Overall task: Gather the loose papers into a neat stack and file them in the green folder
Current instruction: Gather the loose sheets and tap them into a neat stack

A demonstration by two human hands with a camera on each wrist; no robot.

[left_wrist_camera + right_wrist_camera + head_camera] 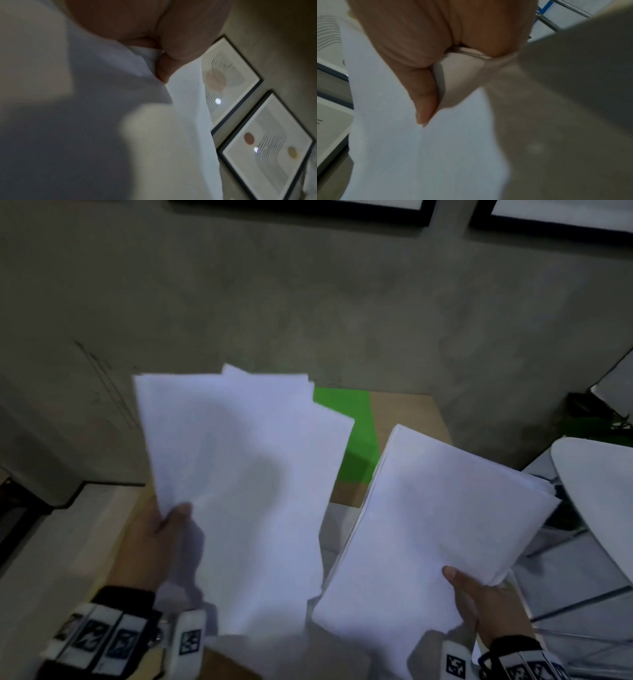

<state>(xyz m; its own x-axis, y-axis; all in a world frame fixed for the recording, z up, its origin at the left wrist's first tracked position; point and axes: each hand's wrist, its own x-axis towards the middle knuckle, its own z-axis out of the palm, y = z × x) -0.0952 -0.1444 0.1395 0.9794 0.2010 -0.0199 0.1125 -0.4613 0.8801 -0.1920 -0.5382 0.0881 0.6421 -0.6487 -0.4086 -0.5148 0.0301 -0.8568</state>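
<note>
Already the loose papers are lifted off the table (407,412), but split in two: a fanned bundle (236,491) is pinched in the left hand (154,542), a squarer bundle (438,529) in the right hand (486,604). Merging and squaring remain. Behind them, far on the table, the green folder (356,440) is glimpsed; whether it is open cannot be told.

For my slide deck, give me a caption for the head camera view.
Each hand, left hand and right hand, holds a bundle of papers above the green folder.
</note>
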